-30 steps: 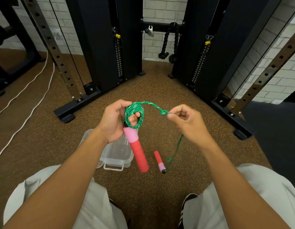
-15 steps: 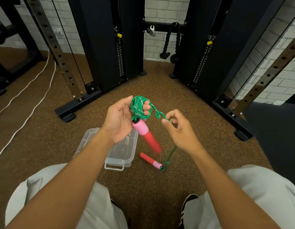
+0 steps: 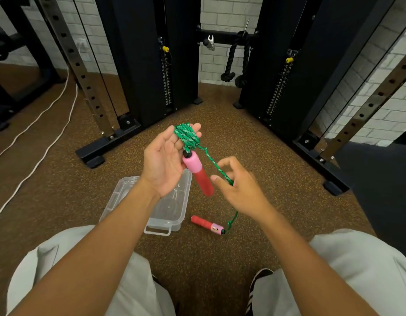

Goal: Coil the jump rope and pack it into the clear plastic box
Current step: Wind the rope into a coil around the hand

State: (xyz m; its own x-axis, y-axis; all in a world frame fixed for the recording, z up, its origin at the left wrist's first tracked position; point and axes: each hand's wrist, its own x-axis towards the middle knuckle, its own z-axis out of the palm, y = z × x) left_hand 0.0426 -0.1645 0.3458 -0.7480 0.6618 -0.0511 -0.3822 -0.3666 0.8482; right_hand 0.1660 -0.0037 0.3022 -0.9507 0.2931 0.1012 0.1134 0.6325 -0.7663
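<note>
A green jump rope is wound in several loops round the fingers of my left hand, whose palm faces up. One pink and red handle hangs from that coil beside the palm. My right hand pinches the free strand a little below and right of the coil. From there the rope drops to the second handle, which lies on the floor. The clear plastic box stands open on the floor under my left wrist, partly hidden by my forearm.
Black frames of a cable machine rise ahead on both sides, with base feet reaching onto the brown floor. A white cord runs along the floor at the left. My knees and one shoe fill the bottom.
My right hand has dropped lower and closer to me along the strand. The coil on my left fingers has tightened, and the floor handle has swung to lie sideways.
</note>
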